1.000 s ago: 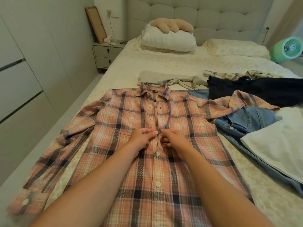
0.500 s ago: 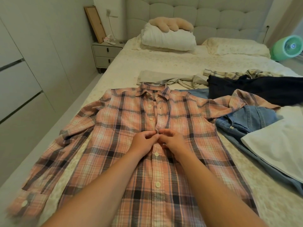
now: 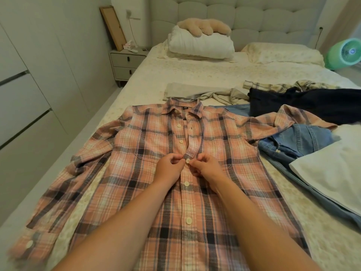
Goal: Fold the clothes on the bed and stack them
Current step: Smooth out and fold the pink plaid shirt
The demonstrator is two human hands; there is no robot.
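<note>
Fingers (image 3: 180, 163) of the left hand (image 3: 169, 170) and of the right hand (image 3: 208, 169) are pinching together on the front strip of the plaid shirt (image 3: 136, 153), one hand on each side of a white button (image 3: 188, 160). That shirt is lying face up, spread flat on the near part of the bed (image 3: 195, 75), with one sleeve running toward the near left edge and the other draped over the jeans (image 3: 298, 141) to the right.

Step in hand, as judged: the person is fastening the shirt front before any fold is made, so the folding itself is not yet begun and nothing is stacked yet. The button under the fingertips appears to be seated or nearly so — I cannot tell which. The next move is calling for a shift up to the open buttons above, each one lined up with its hole while the cloth is kept flat.

Count, largest first: one bed; two pillows at the head, the left one (image 3: 201, 44) carrying a plush toy (image 3: 205, 26); one plaid shirt in hand; one dark garment (image 3: 312, 106); one white cloth (image 3: 336, 169) at the right edge; one pair of jeans; one beige garment (image 3: 195, 92) beyond the collar; one pale checked piece (image 3: 273, 86), partly hidden. Five buttons are showing on the front strip — two above the hands unfastened.
</note>
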